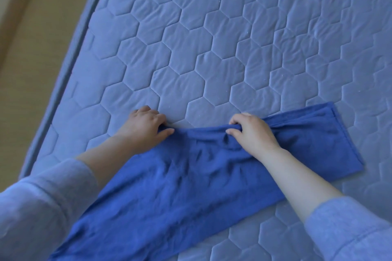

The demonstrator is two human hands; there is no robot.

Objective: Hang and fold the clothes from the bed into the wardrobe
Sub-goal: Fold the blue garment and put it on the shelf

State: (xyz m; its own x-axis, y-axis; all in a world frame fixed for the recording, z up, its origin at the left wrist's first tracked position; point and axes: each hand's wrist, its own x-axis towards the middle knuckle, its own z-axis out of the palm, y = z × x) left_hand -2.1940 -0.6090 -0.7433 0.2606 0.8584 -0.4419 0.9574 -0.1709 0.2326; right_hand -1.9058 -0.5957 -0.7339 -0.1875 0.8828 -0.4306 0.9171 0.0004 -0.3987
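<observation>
At the bottom corners of the frame, two grey-blue sleeves (42,207) reach forward. Between them a bright blue garment (191,186), folded into a long band, lies diagonally on the bed from lower left to centre right; its kind cannot be told. At centre, the left hand (146,127) pinches the band's far edge with curled fingers, and the right hand (252,131) bunches the same edge in a closed grip. The cloth between them is wrinkled, so an uneven pull would likely skew the fold. Beyond, a hexagon-quilted mattress (233,38) fills the frame, with beige floor (31,27) at upper left. No wardrobe is visible. Nothing obstructs the hands.
</observation>
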